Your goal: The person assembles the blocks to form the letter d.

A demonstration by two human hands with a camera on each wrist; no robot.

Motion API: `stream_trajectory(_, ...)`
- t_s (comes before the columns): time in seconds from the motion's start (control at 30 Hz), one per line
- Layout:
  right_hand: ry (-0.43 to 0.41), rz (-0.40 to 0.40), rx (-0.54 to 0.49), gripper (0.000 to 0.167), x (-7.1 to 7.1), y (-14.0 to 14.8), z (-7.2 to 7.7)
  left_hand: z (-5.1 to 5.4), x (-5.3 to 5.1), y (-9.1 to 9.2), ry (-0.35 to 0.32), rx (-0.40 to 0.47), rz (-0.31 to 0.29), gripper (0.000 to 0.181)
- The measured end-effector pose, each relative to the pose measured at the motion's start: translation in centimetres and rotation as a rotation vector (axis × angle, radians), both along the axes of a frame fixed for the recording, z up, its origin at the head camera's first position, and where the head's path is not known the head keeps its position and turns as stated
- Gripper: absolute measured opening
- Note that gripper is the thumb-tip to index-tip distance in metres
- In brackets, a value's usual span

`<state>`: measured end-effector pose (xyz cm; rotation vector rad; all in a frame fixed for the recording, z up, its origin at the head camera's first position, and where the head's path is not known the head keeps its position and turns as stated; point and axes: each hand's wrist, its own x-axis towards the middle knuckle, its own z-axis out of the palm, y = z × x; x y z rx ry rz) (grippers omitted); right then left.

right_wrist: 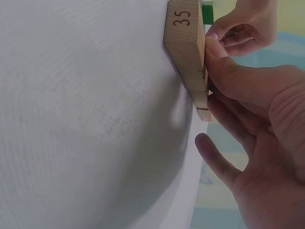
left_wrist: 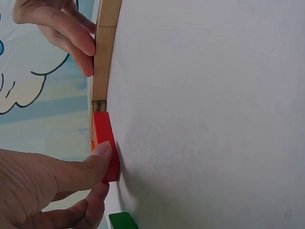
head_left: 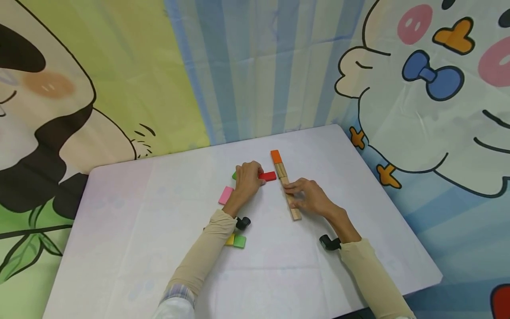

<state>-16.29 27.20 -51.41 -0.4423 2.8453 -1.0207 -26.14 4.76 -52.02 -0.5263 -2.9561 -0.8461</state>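
Pinches red block (left_wrist: 102,128) with curled left hand (head_left: 248,178); rests right hand (head_left: 312,197), loosely extended, against wooden blocks (right_wrist: 188,56), showing engraved "35" (right_wrist: 182,18) only in right wrist view.

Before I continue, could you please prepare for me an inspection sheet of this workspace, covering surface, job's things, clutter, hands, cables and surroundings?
Surface: white tabletop, faint creases.
Job's things: row of wooden blocks with an orange block at its far end; red block left of the row.
Clutter: pink block; dark green block; yellow block, partly hidden, beside light green block.
Hands: left hand pinches the red block; right hand touches the row from its right side.
Cables: nothing seen.
Surroundings: cartoon-printed fabric behind and to the right.
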Motion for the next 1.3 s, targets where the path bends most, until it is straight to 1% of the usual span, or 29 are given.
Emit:
stream_trajectory(0.1, -0.003, 0.000, -0.002, 0.057, 0.0, 0.0, 0.0, -0.1, 0.0, 0.1, -0.016, 0.008, -0.002, 0.027)
stream_trajectory(0.37, -0.006, -0.004, 0.005, 0.056, -0.1, 0.0, 0.0, 0.2, -0.1, 0.4, -0.070, 0.022, -0.018, 0.027)
stream_trajectory(0.57, -0.015, -0.007, -0.009, 0.056, -0.1, 0.0, 0.2, 0.3, -0.1, 0.6, -0.066, 0.013, -0.022, 0.030)
stream_trajectory(0.73, -0.021, -0.011, -0.010, 0.057, -0.1, 0.1, 0.2, 0.2, -0.2, 0.8, -0.062, 0.007, -0.018, 0.031)
stream_trajectory(0.93, -0.039, -0.022, -0.006, 0.057, -0.2, 0.0, 0.0, 0.1, -0.2, 0.7, -0.072, -0.005, -0.012, 0.030)
stream_trajectory(1.03, -0.046, -0.033, -0.004, 0.057, -0.2, 0.0, -0.1, 0.2, -0.2, 0.5, -0.072, -0.004, -0.018, 0.032)
stream_trajectory(1.17, -0.049, -0.036, -0.002, 0.058, -0.2, 0.0, 0.0, 0.5, -0.1, -0.1, -0.077, 0.026, -0.016, 0.034)
stream_trajectory(1.2, -0.049, -0.035, 0.001, 0.057, -0.1, 0.0, 0.0, 0.7, -0.1, -0.4, -0.082, 0.035, -0.009, 0.033)
stream_trajectory(1.3, -0.040, -0.028, 0.008, 0.057, -0.1, 0.0, 0.2, 0.9, -0.3, -1.6, -0.068, 0.036, 0.028, 0.035)
